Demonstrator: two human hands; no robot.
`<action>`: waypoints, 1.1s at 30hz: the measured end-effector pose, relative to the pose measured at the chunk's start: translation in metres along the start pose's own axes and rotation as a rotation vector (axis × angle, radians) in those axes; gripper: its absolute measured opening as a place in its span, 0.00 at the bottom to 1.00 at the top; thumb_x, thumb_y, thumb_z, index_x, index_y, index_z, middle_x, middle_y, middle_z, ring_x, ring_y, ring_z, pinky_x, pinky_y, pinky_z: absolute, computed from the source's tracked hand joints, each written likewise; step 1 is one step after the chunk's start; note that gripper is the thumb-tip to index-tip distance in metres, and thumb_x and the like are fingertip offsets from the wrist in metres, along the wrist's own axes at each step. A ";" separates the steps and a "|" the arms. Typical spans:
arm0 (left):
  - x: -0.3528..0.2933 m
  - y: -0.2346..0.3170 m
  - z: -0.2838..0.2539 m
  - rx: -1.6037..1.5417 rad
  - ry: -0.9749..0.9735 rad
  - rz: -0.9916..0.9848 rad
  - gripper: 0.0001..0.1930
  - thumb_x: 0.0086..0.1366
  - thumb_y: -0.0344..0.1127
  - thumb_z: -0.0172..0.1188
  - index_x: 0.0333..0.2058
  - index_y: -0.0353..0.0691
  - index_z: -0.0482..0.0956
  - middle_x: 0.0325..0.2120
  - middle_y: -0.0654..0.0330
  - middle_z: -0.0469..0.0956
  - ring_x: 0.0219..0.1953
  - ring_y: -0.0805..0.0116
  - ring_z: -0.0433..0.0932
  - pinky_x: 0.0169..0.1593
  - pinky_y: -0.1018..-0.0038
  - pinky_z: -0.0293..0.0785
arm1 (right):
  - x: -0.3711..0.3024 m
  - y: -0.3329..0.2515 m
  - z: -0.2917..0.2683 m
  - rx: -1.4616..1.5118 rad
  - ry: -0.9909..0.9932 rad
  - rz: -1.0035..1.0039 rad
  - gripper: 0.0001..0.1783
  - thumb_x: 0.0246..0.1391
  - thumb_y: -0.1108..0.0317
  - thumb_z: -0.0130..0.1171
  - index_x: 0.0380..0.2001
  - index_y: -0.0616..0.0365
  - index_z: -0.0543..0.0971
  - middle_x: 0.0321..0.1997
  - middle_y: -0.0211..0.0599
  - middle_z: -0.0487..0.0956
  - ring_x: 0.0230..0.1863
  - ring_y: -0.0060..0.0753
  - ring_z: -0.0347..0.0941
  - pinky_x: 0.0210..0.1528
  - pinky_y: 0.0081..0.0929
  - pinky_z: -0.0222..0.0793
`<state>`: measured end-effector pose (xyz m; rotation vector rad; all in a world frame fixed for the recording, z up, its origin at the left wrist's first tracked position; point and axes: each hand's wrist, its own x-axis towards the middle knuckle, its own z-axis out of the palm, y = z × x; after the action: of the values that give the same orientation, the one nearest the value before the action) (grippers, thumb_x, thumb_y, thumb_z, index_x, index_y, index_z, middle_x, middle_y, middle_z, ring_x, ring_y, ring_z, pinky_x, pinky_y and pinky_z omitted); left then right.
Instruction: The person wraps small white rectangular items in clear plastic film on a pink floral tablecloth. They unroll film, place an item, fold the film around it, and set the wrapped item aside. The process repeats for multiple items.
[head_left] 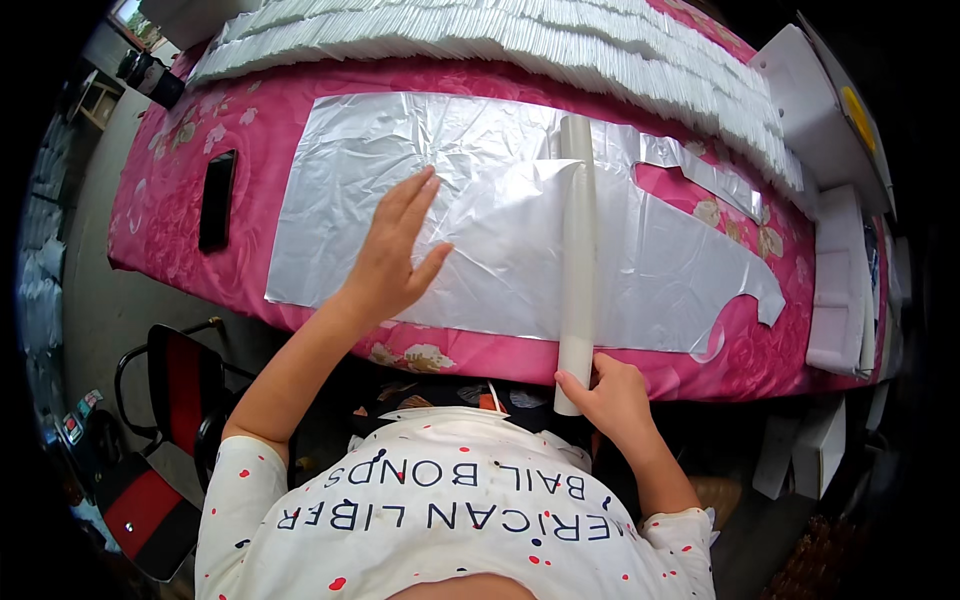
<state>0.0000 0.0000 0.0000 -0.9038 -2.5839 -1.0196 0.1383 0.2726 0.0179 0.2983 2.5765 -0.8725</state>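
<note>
A wide silver foil sheet [400,150] lies flat on a pink flowered tablecloth [260,95]. My left hand [398,252] rests open on the foil near its front edge, fingers spread. A long white tube [577,240] lies across the foil from back to front, its near end sticking out past the table edge. My right hand [612,392] grips that near end. The foil to the right of the tube has a cut, curved outline.
Rows of stacked white packets [520,35] run along the table's far side. A black phone [216,198] lies at the left. White boxes [838,280] stand at the right end. A red and black chair [170,400] stands at the lower left.
</note>
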 end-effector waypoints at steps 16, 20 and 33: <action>0.051 0.076 0.158 0.038 -0.248 0.069 0.30 0.60 0.35 0.43 0.59 0.26 0.51 0.62 0.43 0.48 0.65 0.50 0.46 0.66 0.61 0.41 | -0.023 0.045 -0.007 0.155 0.059 0.076 0.25 0.43 0.50 0.60 0.23 0.67 0.77 0.20 0.55 0.75 0.26 0.53 0.74 0.30 0.41 0.69; 0.050 0.070 0.165 0.154 -0.271 0.080 0.32 0.59 0.38 0.40 0.60 0.26 0.50 0.62 0.43 0.47 0.66 0.51 0.44 0.66 0.60 0.39 | -0.017 0.047 -0.018 0.147 -0.099 0.055 0.29 0.43 0.44 0.61 0.24 0.67 0.77 0.21 0.54 0.76 0.26 0.51 0.75 0.30 0.39 0.69; 0.054 0.070 0.160 0.238 -0.317 0.119 0.35 0.56 0.39 0.40 0.59 0.23 0.50 0.62 0.40 0.46 0.66 0.48 0.43 0.66 0.58 0.37 | 0.197 0.022 -0.096 0.814 -0.160 0.089 0.29 0.55 0.42 0.49 0.36 0.63 0.76 0.31 0.36 0.78 0.30 0.24 0.75 0.33 0.19 0.72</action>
<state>0.0039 0.1734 -0.0582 -1.2200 -2.7830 -0.5582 -0.0608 0.3635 -0.0106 0.5316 1.9275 -1.7904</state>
